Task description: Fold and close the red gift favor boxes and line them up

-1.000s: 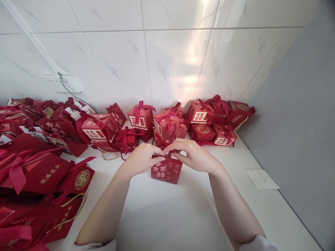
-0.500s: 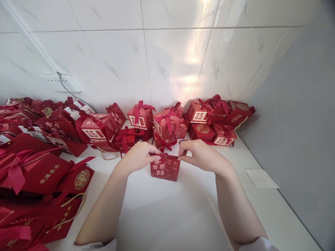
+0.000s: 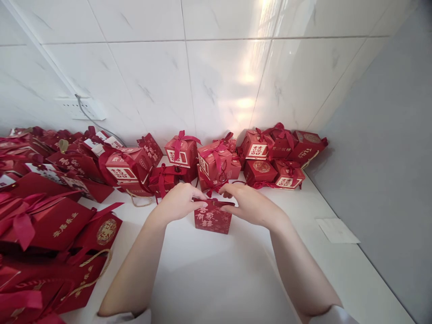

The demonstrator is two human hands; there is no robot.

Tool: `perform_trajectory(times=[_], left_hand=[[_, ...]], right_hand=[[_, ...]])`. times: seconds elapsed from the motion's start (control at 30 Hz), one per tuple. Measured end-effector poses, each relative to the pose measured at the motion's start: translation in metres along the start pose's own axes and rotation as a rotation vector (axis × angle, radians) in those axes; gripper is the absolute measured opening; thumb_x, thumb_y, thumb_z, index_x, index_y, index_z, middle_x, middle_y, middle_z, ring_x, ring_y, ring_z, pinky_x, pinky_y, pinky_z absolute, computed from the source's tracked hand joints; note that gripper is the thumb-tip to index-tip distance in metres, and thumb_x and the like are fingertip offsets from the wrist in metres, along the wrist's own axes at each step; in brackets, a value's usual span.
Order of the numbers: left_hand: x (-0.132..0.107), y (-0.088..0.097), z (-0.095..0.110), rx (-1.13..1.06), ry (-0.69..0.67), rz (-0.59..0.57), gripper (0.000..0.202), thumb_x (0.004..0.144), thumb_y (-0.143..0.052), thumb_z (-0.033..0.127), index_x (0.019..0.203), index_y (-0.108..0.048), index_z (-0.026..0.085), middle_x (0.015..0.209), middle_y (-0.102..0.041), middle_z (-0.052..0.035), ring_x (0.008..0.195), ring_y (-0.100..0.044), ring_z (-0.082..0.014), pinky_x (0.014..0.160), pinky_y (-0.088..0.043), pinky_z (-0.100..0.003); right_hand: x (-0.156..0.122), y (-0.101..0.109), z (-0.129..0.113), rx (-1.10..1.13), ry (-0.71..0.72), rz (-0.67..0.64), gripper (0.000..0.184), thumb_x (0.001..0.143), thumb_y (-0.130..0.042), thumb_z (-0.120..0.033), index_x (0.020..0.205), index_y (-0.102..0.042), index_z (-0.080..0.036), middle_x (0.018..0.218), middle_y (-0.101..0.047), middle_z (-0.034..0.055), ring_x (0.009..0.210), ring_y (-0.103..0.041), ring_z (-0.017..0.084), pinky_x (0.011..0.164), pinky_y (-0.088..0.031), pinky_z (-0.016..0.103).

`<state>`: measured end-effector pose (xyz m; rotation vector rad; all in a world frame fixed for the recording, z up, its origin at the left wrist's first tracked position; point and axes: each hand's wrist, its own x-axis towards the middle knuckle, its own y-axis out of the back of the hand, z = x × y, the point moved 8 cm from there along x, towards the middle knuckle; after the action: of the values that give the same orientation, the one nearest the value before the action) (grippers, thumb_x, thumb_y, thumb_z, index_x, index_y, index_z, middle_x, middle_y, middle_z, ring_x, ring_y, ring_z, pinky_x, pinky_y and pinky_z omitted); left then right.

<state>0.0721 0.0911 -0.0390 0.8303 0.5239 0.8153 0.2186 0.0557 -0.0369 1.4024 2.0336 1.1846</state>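
Observation:
A small red gift box (image 3: 212, 218) with gold characters stands on the white counter (image 3: 216, 279) in front of me. My left hand (image 3: 179, 202) pinches the box's top left edge with closed fingers. On the top right side, my right hand (image 3: 248, 205) has its fingers curled over the box's upper flaps. A thin red ribbon (image 3: 216, 189) shows just behind the hands, near the box's top.
A row of closed red gift boxes with ribbon bows (image 3: 216, 159) lines the tiled wall, with more at the right (image 3: 280, 155). Flat red bags and boxes (image 3: 50, 216) pile up at the left. A white paper slip (image 3: 337, 230) lies at the right. A wall socket (image 3: 84, 109) has a cable.
My hands first met over the box top, then spread to its two sides. Now my right hand has come back inward over the top. The box has barely moved.

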Motion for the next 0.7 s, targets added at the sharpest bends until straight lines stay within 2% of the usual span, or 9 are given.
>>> perform_trajectory(times=[0.1, 0.17, 0.23, 0.3, 0.37, 0.47, 0.53, 0.6, 0.7], left_hand=[[0.0, -0.001, 0.0, 0.024, -0.02, -0.006, 0.024, 0.083, -0.056, 0.036, 0.086, -0.077, 0.024, 0.081, -0.074, 0.0003, 0.072, -0.063, -0.0187, 0.064, -0.043, -0.027], [-0.001, 0.002, -0.001, 0.014, -0.007, 0.008, 0.027, 0.085, -0.055, 0.038, 0.091, -0.076, 0.024, 0.083, -0.074, -0.0002, 0.073, -0.064, -0.0196, 0.065, -0.044, -0.027], [-0.004, 0.011, -0.003, -0.052, 0.02, 0.081, 0.034, 0.086, -0.055, 0.042, 0.109, -0.072, 0.025, 0.098, -0.074, -0.0012, 0.085, -0.066, -0.0223, 0.072, -0.047, -0.029], [-0.01, 0.024, -0.003, -0.159, 0.025, 0.211, 0.051, 0.083, -0.061, 0.045, 0.13, -0.059, 0.025, 0.125, -0.066, -0.0037, 0.109, -0.062, -0.0259, 0.089, -0.048, -0.033], [-0.02, 0.035, -0.003, -0.282, 0.019, 0.35, 0.071, 0.078, -0.068, 0.046, 0.142, -0.045, 0.026, 0.143, -0.051, -0.0069, 0.127, -0.051, -0.028, 0.103, -0.042, -0.038], [-0.04, 0.033, -0.004, -0.556, 0.029, 0.479, 0.085, 0.075, -0.073, 0.044, 0.148, -0.031, 0.028, 0.147, -0.045, -0.0099, 0.13, -0.049, -0.0282, 0.106, -0.043, -0.042], [-0.058, 0.024, -0.003, -0.756, 0.035, 0.495, 0.085, 0.077, -0.072, 0.041, 0.148, -0.026, 0.029, 0.145, -0.048, -0.01, 0.128, -0.052, -0.0276, 0.102, -0.048, -0.041], [-0.087, 0.017, -0.002, -0.874, 0.07, 0.503, 0.085, 0.078, -0.072, 0.039, 0.148, -0.025, 0.031, 0.143, -0.05, -0.0092, 0.127, -0.052, -0.0282, 0.099, -0.051, -0.039], [-0.157, 0.021, -0.008, -0.843, 0.217, 0.576, 0.087, 0.075, -0.075, 0.041, 0.148, -0.029, 0.034, 0.141, -0.053, -0.007, 0.122, -0.056, -0.0317, 0.094, -0.054, -0.039]], right_hand=[[0.01, -0.017, -0.006, -0.049, 0.027, -0.035, 0.006, 0.089, -0.06, -0.026, 0.09, -0.064, -0.022, 0.085, -0.068, 0.0039, 0.074, -0.061, 0.019, 0.058, -0.035, 0.027], [0.015, -0.02, -0.006, -0.087, 0.015, -0.02, 0.02, 0.091, -0.055, -0.024, 0.073, -0.061, -0.02, 0.069, -0.064, 0.0027, 0.062, -0.056, 0.017, 0.054, -0.03, 0.027], [0.016, -0.011, -0.003, -0.045, -0.007, 0.054, 0.026, 0.092, -0.054, -0.026, 0.068, -0.059, -0.02, 0.062, -0.06, 0.0015, 0.059, -0.054, 0.017, 0.053, -0.029, 0.027], [0.013, 0.005, 0.005, 0.141, -0.031, 0.164, 0.027, 0.093, -0.054, -0.033, 0.07, -0.06, -0.019, 0.065, -0.061, 0.001, 0.061, -0.056, 0.017, 0.055, -0.034, 0.027], [0.008, 0.022, 0.015, 0.442, -0.054, 0.301, 0.026, 0.093, -0.054, -0.04, 0.081, -0.064, -0.02, 0.076, -0.066, 0.0014, 0.069, -0.061, 0.019, 0.06, -0.042, 0.027], [0.001, 0.032, 0.024, 0.858, -0.042, 0.431, 0.023, 0.092, -0.058, -0.043, 0.097, -0.066, -0.023, 0.093, -0.07, 0.0023, 0.083, -0.065, 0.022, 0.072, -0.051, 0.031], [-0.001, 0.027, 0.017, 1.004, -0.01, 0.389, 0.019, 0.091, -0.062, -0.041, 0.098, -0.067, -0.024, 0.094, -0.07, 0.0027, 0.087, -0.066, 0.023, 0.077, -0.053, 0.033], [-0.002, 0.015, 0.002, 1.046, 0.0, 0.251, 0.019, 0.09, -0.063, -0.041, 0.096, -0.068, -0.024, 0.092, -0.07, 0.0036, 0.084, -0.067, 0.022, 0.076, -0.055, 0.033], [-0.009, -0.001, -0.021, 0.978, -0.009, 0.026, 0.026, 0.092, -0.06, -0.046, 0.107, -0.066, -0.025, 0.1, -0.07, 0.0057, 0.081, -0.068, 0.022, 0.067, -0.058, 0.032]])
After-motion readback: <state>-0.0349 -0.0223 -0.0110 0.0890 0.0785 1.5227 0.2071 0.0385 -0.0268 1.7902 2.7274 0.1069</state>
